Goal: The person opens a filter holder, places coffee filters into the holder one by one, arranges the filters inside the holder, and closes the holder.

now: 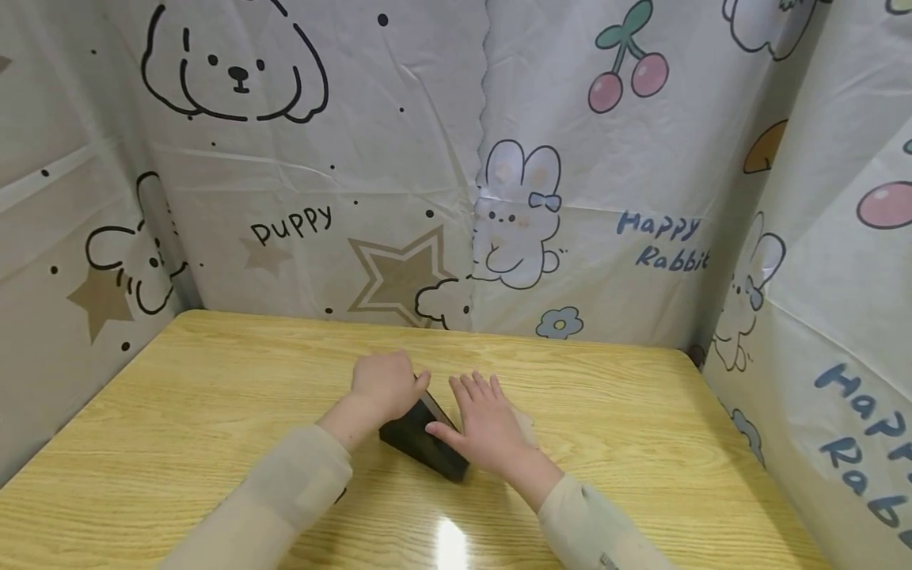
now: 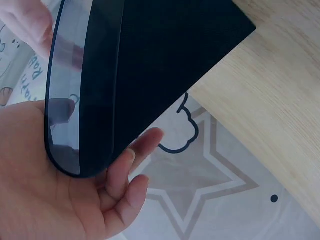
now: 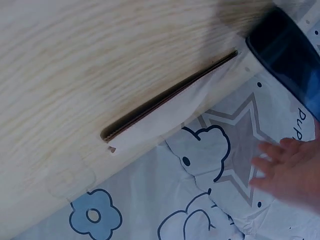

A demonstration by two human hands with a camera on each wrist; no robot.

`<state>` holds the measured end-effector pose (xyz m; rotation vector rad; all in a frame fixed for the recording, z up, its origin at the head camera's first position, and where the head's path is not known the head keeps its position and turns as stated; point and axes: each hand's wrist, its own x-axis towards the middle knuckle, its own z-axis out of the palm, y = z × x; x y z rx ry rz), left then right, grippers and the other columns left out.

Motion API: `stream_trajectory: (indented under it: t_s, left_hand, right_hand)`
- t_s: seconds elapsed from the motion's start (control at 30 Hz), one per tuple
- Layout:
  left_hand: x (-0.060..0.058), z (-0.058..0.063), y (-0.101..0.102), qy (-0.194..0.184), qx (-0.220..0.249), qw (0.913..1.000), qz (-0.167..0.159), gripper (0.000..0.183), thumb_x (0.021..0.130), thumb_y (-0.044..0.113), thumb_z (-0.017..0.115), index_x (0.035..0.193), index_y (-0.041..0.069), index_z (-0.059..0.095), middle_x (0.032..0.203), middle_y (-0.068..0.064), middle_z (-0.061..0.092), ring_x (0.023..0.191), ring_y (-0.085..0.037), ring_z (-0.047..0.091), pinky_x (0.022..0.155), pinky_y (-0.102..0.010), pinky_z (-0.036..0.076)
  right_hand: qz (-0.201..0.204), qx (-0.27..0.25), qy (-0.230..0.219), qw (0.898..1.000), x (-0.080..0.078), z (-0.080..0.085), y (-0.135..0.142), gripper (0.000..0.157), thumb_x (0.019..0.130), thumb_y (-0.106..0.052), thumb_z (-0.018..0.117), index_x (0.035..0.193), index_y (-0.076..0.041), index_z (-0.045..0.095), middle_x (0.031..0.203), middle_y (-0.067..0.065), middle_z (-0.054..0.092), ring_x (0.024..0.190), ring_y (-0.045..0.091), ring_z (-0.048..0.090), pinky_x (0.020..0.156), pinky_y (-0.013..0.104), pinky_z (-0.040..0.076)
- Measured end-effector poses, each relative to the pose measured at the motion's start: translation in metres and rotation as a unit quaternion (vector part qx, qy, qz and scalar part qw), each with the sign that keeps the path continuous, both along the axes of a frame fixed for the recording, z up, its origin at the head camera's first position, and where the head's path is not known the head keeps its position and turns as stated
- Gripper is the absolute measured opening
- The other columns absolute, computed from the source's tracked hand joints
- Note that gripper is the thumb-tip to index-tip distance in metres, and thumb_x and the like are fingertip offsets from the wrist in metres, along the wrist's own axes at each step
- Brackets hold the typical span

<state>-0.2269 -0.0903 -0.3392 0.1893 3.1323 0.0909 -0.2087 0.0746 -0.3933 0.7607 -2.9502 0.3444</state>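
The thing nearest to being a container is a black object [image 1: 422, 442], case-like and boxy; whether it is hollow, or has anything inside, cannot be told. It is above the desk [image 1: 178, 412], near the middle, between the two hands, and whether its underside touches the wood is unclear. The left hand [image 1: 385, 384] grips its far end, with fingers curled about the edge in the left wrist view. The right hand [image 1: 488, 423] is spread wide, fingers extended, its thumb reaching over the near end; contact there cannot be judged. The object's broad side is smooth and dark, tapering to a sharp corner in the left wrist view, and along one edge runs a glossy strip [image 2: 97, 100] with a rounded end and mirror-like reflections. In the head view its long axis lies aslant, from the far left down to the near right. A thin, flat pale piece [image 3: 170, 114] with a brown, layered edge is on the desk, partly behind the right hand in the head view. The desk is yellowish wood with a fine grain, and a creased pale cloth [image 1: 399, 158] printed with cartoon animals, stars and lettering hangs behind it.
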Motion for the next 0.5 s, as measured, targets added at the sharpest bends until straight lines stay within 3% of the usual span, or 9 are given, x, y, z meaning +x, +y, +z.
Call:
stream_trajectory:
  t_s: [0.17, 0.3, 0.4, 0.5]
  left_hand:
    - [0.003, 0.002, -0.002, -0.027, 0.014, 0.9993, -0.023, 0.058, 0.095, 0.045, 0.045, 0.123, -0.005, 0.053, 0.091, -0.016, 0.066, 0.078, -0.029, 0.065, 0.069, -0.041, 0.052]
    - [0.001, 0.006, -0.012, -0.066, 0.059, 0.9940, -0.065, 0.067, 0.093, 0.048, 0.047, 0.133, -0.005, 0.044, 0.108, -0.019, 0.065, 0.087, -0.030, 0.065, 0.075, -0.042, 0.051]
    - [-0.001, 0.005, -0.024, -0.098, 0.123, 0.9819, -0.105, 0.068, 0.088, 0.053, 0.053, 0.129, -0.001, 0.047, 0.111, -0.014, 0.064, 0.089, -0.024, 0.062, 0.077, -0.039, 0.050]
    - [-0.004, 0.002, -0.036, -0.131, 0.187, 0.9630, -0.143, 0.069, 0.080, 0.051, 0.066, 0.128, 0.005, 0.047, 0.103, -0.007, 0.063, 0.084, -0.017, 0.058, 0.076, -0.036, 0.047]
  right_hand:
    - [0.039, -0.046, -0.067, 0.996, 0.003, 0.000, -0.003, 0.070, 0.089, -0.048, 0.058, 0.140, -0.004, 0.040, 0.125, 0.011, 0.060, 0.112, 0.025, 0.058, 0.092, 0.037, 0.047]
    - [0.047, -0.058, -0.085, 0.994, 0.004, 0.000, -0.005, 0.065, 0.089, -0.041, 0.061, 0.137, -0.002, 0.043, 0.119, 0.012, 0.063, 0.100, 0.021, 0.064, 0.080, 0.032, 0.052]
    - [0.046, -0.062, -0.089, 0.993, 0.004, 0.000, -0.005, 0.062, 0.089, -0.040, 0.061, 0.135, -0.004, 0.045, 0.119, 0.011, 0.063, 0.099, 0.020, 0.064, 0.080, 0.032, 0.052]
    - [0.045, -0.057, -0.090, 0.993, 0.003, 0.000, -0.005, 0.059, 0.089, -0.040, 0.062, 0.134, -0.005, 0.046, 0.114, 0.009, 0.065, 0.096, 0.019, 0.064, 0.078, 0.030, 0.052]
